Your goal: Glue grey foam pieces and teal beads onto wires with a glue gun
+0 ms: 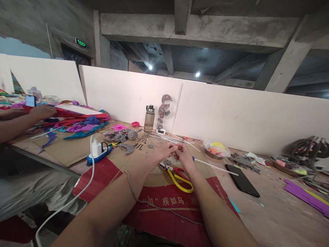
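My left hand (166,151) and my right hand (183,155) meet over the cardboard, fingertips pinched together. What they hold between them is too small to make out. A thin grey cord (164,208) drapes across my left forearm and runs towards my right arm. Just below the hands lie yellow-handled scissors (180,181), a red-handled tool (179,169) partly hidden by my right wrist, and a small grey coiled piece (168,162). From beside my right wrist a clear stick (216,166) with a blue end reaches over to a black phone (243,180).
A water bottle (149,120) stands at the back beside a hanging grey moon ornament (166,100). Grey decorated pieces (122,135) and a white charger (96,148) sit left. A bowl (215,155) stands right. At far left, another person's hand (42,111) works among coloured fabric.
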{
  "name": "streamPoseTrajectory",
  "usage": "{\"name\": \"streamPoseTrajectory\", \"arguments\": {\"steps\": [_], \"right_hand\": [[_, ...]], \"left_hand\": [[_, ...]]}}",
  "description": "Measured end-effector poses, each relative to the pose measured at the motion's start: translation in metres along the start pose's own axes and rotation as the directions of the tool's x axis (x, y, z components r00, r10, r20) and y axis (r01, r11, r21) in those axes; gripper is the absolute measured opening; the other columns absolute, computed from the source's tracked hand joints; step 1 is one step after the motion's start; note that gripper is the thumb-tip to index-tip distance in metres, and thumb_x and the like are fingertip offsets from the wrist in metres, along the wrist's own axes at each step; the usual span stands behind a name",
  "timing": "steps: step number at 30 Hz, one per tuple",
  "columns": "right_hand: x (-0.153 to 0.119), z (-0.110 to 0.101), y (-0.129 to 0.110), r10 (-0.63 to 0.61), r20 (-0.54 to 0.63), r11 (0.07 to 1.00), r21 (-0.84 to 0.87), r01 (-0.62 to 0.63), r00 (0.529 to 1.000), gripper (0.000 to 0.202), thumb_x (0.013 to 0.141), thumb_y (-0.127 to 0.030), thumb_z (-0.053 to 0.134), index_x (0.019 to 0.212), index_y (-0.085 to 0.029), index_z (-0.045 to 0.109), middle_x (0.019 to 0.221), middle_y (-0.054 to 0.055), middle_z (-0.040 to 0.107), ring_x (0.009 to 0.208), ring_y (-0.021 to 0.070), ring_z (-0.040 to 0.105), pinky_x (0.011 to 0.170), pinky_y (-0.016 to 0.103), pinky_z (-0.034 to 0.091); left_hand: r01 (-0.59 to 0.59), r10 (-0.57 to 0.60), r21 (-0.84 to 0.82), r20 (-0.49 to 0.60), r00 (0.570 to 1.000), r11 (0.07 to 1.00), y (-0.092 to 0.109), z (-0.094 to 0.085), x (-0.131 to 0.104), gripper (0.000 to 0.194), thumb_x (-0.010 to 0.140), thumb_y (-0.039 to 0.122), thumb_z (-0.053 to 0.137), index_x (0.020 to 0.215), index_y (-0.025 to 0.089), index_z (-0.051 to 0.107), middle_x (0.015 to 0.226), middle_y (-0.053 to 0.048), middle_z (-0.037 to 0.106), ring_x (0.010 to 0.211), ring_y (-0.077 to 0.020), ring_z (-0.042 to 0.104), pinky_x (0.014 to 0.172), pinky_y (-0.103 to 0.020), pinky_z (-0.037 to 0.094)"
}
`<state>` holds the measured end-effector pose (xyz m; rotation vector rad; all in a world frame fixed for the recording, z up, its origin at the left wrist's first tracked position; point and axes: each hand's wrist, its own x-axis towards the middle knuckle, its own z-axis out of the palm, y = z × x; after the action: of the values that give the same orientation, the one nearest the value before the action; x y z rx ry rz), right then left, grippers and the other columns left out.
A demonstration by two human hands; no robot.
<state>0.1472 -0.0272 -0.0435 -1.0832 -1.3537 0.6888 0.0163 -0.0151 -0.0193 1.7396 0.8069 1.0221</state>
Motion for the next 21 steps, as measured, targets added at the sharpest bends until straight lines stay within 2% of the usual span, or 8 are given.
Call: {"name": "streamPoseTrajectory", "arguments": {"steps": [2, 4, 7, 11, 16, 21], "right_hand": [[0.0, -0.001, -0.005, 0.029, 0.031, 0.996, 0.079, -0.032, 0.999, 0.039, 0.067, -0.05, 0.066, 0.091, -0.022, 0.052, 0.069, -0.004, 0.054, 0.05, 0.0098, 0.047, 0.048, 0.025, 0.041], [-0.001, -0.001, -0.011, 0.041, 0.075, 0.981, 0.188, -0.055, 0.996, 0.041, 0.067, -0.05, 0.068, 0.093, -0.021, 0.053, 0.069, -0.004, 0.055, 0.053, 0.0096, 0.048, 0.051, 0.024, 0.04], [-0.003, -0.001, -0.017, 0.04, 0.116, 0.949, 0.306, -0.074, 0.992, 0.041, 0.066, -0.047, 0.072, 0.093, -0.021, 0.056, 0.065, -0.005, 0.054, 0.054, 0.0098, 0.048, 0.052, 0.023, 0.038], [-0.004, -0.001, -0.019, 0.039, 0.122, 0.941, 0.328, -0.077, 0.992, 0.042, 0.064, -0.048, 0.074, 0.09, -0.02, 0.058, 0.064, -0.005, 0.054, 0.052, 0.0084, 0.044, 0.051, 0.022, 0.036], [-0.002, -0.003, -0.022, 0.064, 0.111, 0.916, 0.388, -0.103, 0.992, 0.041, 0.065, -0.052, 0.071, 0.089, -0.022, 0.057, 0.068, -0.004, 0.057, 0.053, 0.0089, 0.045, 0.052, 0.024, 0.039], [-0.003, -0.003, -0.025, 0.064, 0.082, 0.91, 0.403, -0.092, 0.995, 0.033, 0.066, -0.043, 0.07, 0.089, -0.022, 0.058, 0.069, -0.005, 0.058, 0.054, 0.009, 0.046, 0.055, 0.024, 0.04]], "left_hand": [[-0.002, 0.005, -0.226, 0.012, 1.0, 0.974, -0.002, 0.003, 0.002, 0.029, 0.082, 0.039, 0.059, 0.068, 0.018, 0.045, 0.053, 0.006, 0.04, 0.046, -0.0065, 0.031, 0.048, -0.023, 0.025], [-0.002, 0.015, -0.419, 0.027, 1.0, 0.908, -0.004, 0.007, 0.004, 0.034, 0.079, 0.045, 0.064, 0.07, 0.017, 0.046, 0.057, 0.005, 0.041, 0.048, -0.0058, 0.032, 0.049, -0.023, 0.027], [0.023, 0.014, -0.573, 0.061, 0.998, 0.819, -0.006, 0.01, 0.006, 0.038, 0.073, 0.048, 0.071, 0.076, 0.016, 0.051, 0.062, 0.004, 0.044, 0.051, -0.006, 0.035, 0.052, -0.023, 0.033], [0.067, -0.011, -0.622, 0.094, 0.996, 0.78, -0.006, 0.008, 0.007, 0.038, 0.07, 0.045, 0.076, 0.079, 0.015, 0.055, 0.061, 0.004, 0.044, 0.05, -0.0051, 0.032, 0.051, -0.023, 0.033], [0.064, -0.016, -0.66, 0.078, 0.997, 0.749, 0.0, 0.003, 0.005, 0.034, 0.077, 0.041, 0.07, 0.066, 0.016, 0.05, 0.059, 0.003, 0.042, 0.05, -0.0057, 0.036, 0.051, -0.022, 0.037], [0.025, -0.01, -0.617, 0.028, 1.0, 0.786, 0.001, 0.002, 0.004, 0.031, 0.077, 0.036, 0.07, 0.064, 0.014, 0.053, 0.058, 0.002, 0.048, 0.051, -0.0065, 0.042, 0.053, -0.023, 0.039]]}}
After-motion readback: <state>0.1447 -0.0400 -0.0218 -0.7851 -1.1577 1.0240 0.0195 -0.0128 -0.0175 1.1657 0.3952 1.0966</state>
